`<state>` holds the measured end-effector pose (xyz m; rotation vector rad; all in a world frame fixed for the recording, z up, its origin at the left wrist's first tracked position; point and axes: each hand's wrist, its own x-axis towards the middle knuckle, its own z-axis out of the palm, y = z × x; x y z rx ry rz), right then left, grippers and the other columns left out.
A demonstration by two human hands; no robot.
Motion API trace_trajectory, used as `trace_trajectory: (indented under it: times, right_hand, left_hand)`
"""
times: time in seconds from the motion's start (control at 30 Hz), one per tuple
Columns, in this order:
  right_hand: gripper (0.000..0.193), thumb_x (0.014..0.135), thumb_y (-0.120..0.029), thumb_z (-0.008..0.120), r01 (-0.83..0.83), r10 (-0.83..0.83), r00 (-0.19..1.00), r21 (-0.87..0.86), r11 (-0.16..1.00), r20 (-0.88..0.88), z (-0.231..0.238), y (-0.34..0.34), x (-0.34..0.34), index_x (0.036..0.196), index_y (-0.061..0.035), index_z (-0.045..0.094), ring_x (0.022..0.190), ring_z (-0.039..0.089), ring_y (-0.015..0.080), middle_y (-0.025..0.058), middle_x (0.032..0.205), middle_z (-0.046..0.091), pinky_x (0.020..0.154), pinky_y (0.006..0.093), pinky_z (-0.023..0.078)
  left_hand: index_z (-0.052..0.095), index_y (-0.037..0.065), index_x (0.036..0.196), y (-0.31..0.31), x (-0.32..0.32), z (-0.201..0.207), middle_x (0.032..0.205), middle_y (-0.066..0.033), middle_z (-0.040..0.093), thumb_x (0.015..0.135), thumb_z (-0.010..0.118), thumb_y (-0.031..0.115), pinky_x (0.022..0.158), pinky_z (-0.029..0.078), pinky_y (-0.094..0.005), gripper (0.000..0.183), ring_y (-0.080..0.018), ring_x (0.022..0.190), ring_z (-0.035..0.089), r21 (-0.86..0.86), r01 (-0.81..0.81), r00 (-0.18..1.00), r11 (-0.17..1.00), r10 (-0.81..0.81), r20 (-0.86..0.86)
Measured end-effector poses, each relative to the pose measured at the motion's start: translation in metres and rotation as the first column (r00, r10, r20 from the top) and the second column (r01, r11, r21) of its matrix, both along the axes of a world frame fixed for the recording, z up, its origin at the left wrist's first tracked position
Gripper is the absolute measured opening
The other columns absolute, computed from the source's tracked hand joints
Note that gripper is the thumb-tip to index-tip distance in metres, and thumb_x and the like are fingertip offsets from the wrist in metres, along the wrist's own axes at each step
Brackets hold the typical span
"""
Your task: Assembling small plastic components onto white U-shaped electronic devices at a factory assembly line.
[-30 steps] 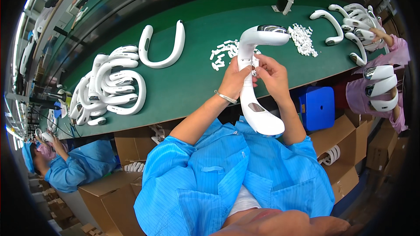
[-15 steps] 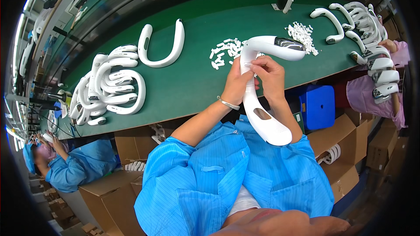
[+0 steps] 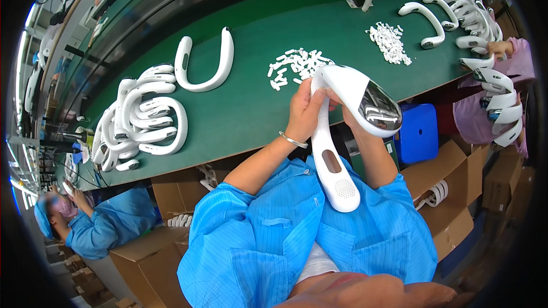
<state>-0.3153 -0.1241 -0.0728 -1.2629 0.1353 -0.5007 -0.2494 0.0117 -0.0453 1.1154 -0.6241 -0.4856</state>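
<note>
In front of my chest I hold a white U-shaped neckband device (image 3: 328, 142). One end is broad with a glossy dark panel; the other has an oval opening and a patch of small holes. My left hand (image 3: 305, 109) is closed round its curved middle, thumb on top. My right hand (image 3: 349, 115) is at the inner side of the same bend, largely covered by the broad end; a few fingertips show against the band. Just beyond my hands, small white plastic pieces (image 3: 294, 64) lie scattered on the green bench (image 3: 245, 102).
A single neckband device (image 3: 206, 86) and a heap of them (image 3: 151, 117) lie to the left. Another pile of small white parts (image 3: 390, 43) is at the right. A co-worker's hand (image 3: 500, 48) is by more devices. Below are a blue stool (image 3: 418, 135) and cardboard boxes (image 3: 151, 262).
The held device has turned: its dark-panelled end swung down toward me and the perforated end moved left and lower. My right hand slipped from the front to behind the broad end.
</note>
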Motion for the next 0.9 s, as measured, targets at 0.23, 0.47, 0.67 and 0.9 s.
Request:
trace_trajectory:
  times: [0.23,0.47,0.67,0.9]
  right_hand:
    - [0.034,0.081,-0.011,0.066,0.102,-0.083,0.987,0.141,0.985,-0.135,-0.004,-0.003,0.018,0.113,-0.0032,0.056,0.081,0.06,0.0107,0.0044,0.095,0.062,0.064,0.0253,0.051]
    - [0.038,0.093,-0.028,0.05,-0.252,0.342,0.932,0.47,0.846,-0.117,0.037,0.0,-0.034,0.119,0.0,0.047,0.08,0.065,0.0159,0.0128,0.1,0.063,0.069,0.0286,0.054]
    - [0.042,0.083,-0.021,0.058,-0.035,0.12,0.977,0.423,0.906,-0.177,0.055,-0.058,-0.043,0.115,0.0044,0.049,0.061,0.064,0.0206,0.0172,0.082,0.066,0.052,0.0297,0.054]
    - [0.039,0.079,-0.005,0.057,0.754,-0.749,0.656,0.045,0.655,-0.093,0.04,-0.278,-0.059,0.117,-0.0025,0.054,0.056,0.058,0.0125,0.0034,0.073,0.057,0.046,0.0284,0.049]
  left_hand:
    - [0.051,0.002,0.111,-0.018,0.011,0.0,0.093,-0.0069,0.062,0.096,0.047,0.021,0.064,0.053,-0.0259,0.025,-0.0113,0.074,0.061,-0.026,0.047,0.98,0.999,-0.051,-0.19]
    - [0.049,-0.001,0.11,-0.067,0.038,0.018,0.094,-0.0141,0.061,0.091,0.055,0.016,0.069,0.057,-0.0339,0.026,-0.0207,0.082,0.063,0.059,0.088,0.952,0.994,-0.067,-0.299]
    - [0.049,0.0,0.113,-0.151,0.056,0.033,0.102,-0.012,0.062,0.086,0.062,0.017,0.081,0.049,-0.0334,0.035,-0.0173,0.091,0.059,0.1,0.192,0.976,0.976,-0.18,-0.119]
    - [0.054,0.006,0.115,-0.072,0.133,0.063,0.117,-0.017,0.056,0.078,0.067,0.025,0.092,0.043,-0.04,0.043,-0.0337,0.109,0.053,0.341,-0.536,0.433,0.772,-0.095,0.896]
